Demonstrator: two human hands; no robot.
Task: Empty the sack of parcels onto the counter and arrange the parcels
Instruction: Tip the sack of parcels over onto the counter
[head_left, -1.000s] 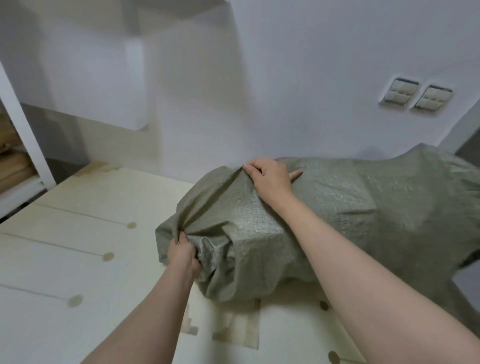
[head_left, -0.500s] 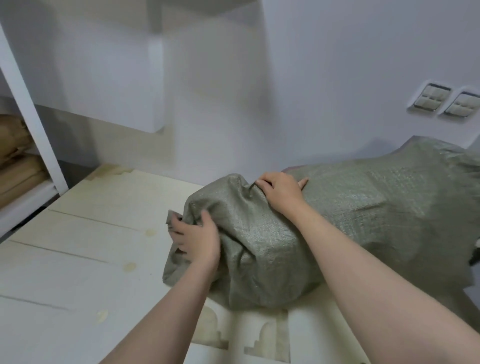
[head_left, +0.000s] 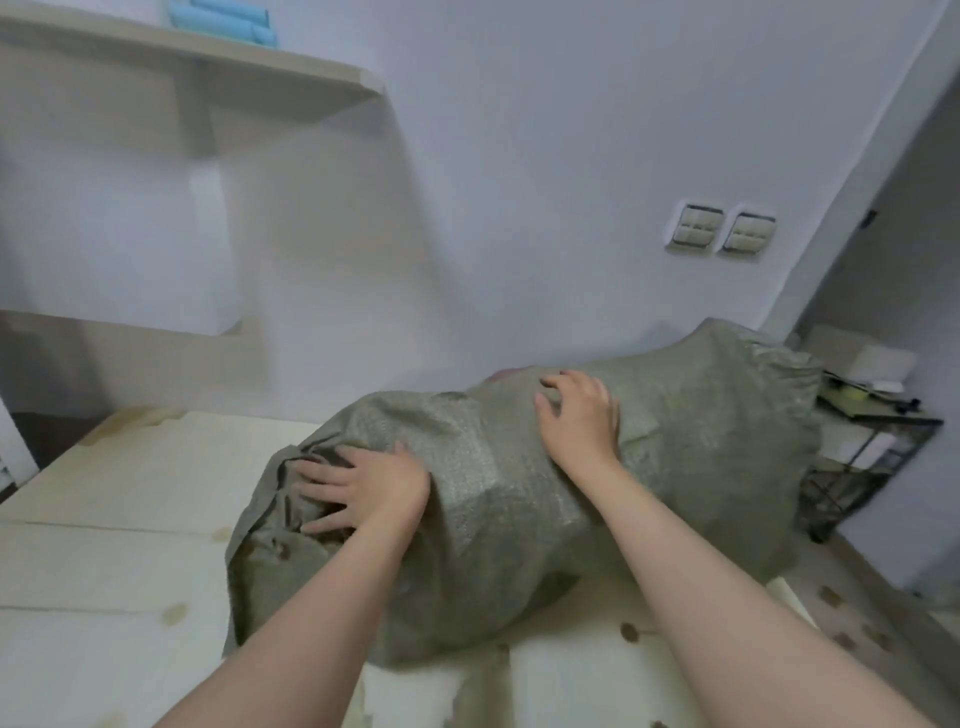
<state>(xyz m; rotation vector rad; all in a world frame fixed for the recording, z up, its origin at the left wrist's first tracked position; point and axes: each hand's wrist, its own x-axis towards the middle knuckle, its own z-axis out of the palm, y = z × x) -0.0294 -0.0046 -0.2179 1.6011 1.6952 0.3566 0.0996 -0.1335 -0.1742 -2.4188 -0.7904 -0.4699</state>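
**A:** On the counter (head_left: 130, 519), what lies there?

**B:** A grey-green woven sack (head_left: 493, 525), full and lumpy. It lies on its side across the middle and right of the counter.

**A:** And the hands?

**B:** The left hand (head_left: 369, 486) lies flat on the gathered near-left end, its fingers spread and released. The right hand (head_left: 579, 415) rests on top of the sack. Its fingers are loosely bent and seem to grasp nothing.

**A:** How should the emptying go?

**B:** I would first find the mouth; I cannot tell which end it is. Then grip the closed end with both hands and lift slowly. That way the parcels slide onto the bare counter at the left and do not tumble off the edge.

**A:** Which way does the sack run?

**B:** Its long axis goes from near left to far right. The crumpled end points left. The far end rises to a peak by the wall, below two switches (head_left: 719, 234) and beside a wire rack (head_left: 872, 457).
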